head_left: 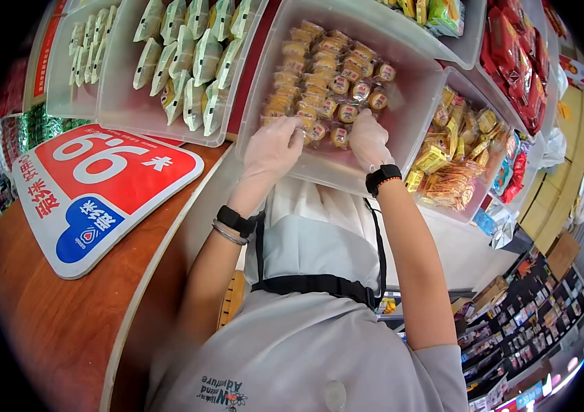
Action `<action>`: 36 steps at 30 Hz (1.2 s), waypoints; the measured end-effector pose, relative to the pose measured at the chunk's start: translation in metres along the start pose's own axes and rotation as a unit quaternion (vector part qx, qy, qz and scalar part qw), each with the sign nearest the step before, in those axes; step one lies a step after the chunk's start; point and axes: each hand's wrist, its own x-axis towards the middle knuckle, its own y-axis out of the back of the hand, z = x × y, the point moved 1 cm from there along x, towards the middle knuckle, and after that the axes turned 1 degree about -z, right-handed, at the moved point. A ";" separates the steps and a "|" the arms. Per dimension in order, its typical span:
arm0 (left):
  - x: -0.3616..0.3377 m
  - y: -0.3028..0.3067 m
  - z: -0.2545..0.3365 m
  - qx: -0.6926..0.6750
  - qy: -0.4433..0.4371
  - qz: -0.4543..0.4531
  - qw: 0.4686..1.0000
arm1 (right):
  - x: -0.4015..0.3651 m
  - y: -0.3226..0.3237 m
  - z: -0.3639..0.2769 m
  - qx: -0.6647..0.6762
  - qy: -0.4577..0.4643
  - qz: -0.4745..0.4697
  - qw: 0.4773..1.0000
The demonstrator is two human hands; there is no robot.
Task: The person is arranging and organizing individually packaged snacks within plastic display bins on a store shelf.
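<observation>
Packets [323, 69] of small round cakes, each wrapped in clear film, are kept inside a translucent bin [412, 86], which is placed in front of the body. At the left side of this bin, the packets are arranged in rows, whose long axis is directed away from the body, toward the far wall; at the right side, several are laid more loosely, with their printed faces turned up. Both hands are held over the near part of the bin. The left hand [271, 151] is positioned at the near ends of the left rows: its fingers [295, 134] are curled, with the tips just beside the closest packets, but it cannot be told whether any packet is grasped. To the loose packets, the right hand [369, 141] is nearer: 1 labelled packet [378, 100] is situated just beyond its fingers, on the side away from the body, and another packet [348, 112] is found just to their left. These fingers are bent and brought together; whether something is pinched by them cannot be told, because the tips are partly hidden. At the left, a red and white sign [107, 189] is laid on a wooden bench [59, 329].
</observation>
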 end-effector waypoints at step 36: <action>0.100 -0.032 0.032 0.190 -0.129 -0.119 0.966 | 0.044 0.027 0.007 0.314 0.054 0.156 0.935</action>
